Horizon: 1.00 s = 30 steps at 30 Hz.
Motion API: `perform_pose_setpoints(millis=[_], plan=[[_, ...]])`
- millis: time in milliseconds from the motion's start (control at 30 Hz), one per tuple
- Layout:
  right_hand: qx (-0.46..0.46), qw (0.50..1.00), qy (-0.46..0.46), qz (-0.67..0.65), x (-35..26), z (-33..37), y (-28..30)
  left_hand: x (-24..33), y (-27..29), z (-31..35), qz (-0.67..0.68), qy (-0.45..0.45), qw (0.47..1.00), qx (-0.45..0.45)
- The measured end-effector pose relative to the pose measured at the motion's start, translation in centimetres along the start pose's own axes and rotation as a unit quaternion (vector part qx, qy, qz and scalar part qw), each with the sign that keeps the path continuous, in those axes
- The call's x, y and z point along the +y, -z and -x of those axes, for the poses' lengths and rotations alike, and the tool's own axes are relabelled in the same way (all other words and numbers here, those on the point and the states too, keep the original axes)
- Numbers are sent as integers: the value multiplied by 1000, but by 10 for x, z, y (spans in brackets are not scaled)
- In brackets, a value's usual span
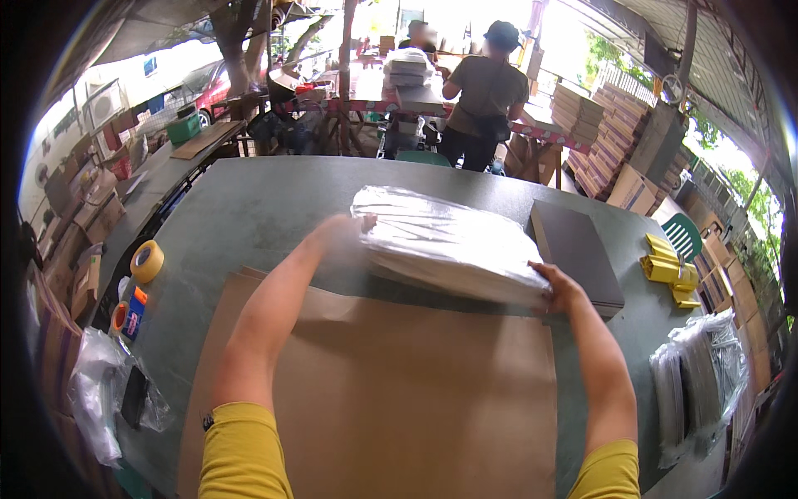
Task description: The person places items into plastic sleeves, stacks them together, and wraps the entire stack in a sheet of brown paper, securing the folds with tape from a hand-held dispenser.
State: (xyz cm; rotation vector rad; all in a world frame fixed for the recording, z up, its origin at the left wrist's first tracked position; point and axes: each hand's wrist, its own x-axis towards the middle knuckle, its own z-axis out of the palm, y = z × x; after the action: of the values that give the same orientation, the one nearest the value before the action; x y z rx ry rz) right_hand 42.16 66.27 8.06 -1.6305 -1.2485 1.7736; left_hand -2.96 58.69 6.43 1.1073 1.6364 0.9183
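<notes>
At the frame's centre, a shiny white plastic-wrapped oblong bundle [453, 245] is grasped at opposite ends by the bare left hand [342, 231] and bare right hand [563, 289], and could be dropped if either hold is defeated by slick wrapping.

Glossy, wrinkled plastic on the bundle [449, 241]; smooth, matt cardboard sheet [416, 382].

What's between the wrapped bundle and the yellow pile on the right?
In the head view, a dark block lies between the wrapped bundle and the yellow pile, then a strip of bare table.
</notes>
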Motion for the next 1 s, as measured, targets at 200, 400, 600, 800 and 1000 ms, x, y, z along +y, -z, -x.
perform_pose_setpoints(millis=[200,400,600,800,1000], plan=[[-10,997,-68,-25,50,12,-8,18,-38,54,-54,78,995,27],[-29,990,-117,-73,84,97,-25,-29,-16,99,53,96,993,-32],[-85,981,-142,-99,152,200,-39,-74,-27,207,115,8,991,-67],[-118,981,-144,-46,247,250,-30,-123,-61,293,92,-29,991,-89],[19,974,-152,-164,249,220,-23,-120,-60,287,248,247,932,-94]])
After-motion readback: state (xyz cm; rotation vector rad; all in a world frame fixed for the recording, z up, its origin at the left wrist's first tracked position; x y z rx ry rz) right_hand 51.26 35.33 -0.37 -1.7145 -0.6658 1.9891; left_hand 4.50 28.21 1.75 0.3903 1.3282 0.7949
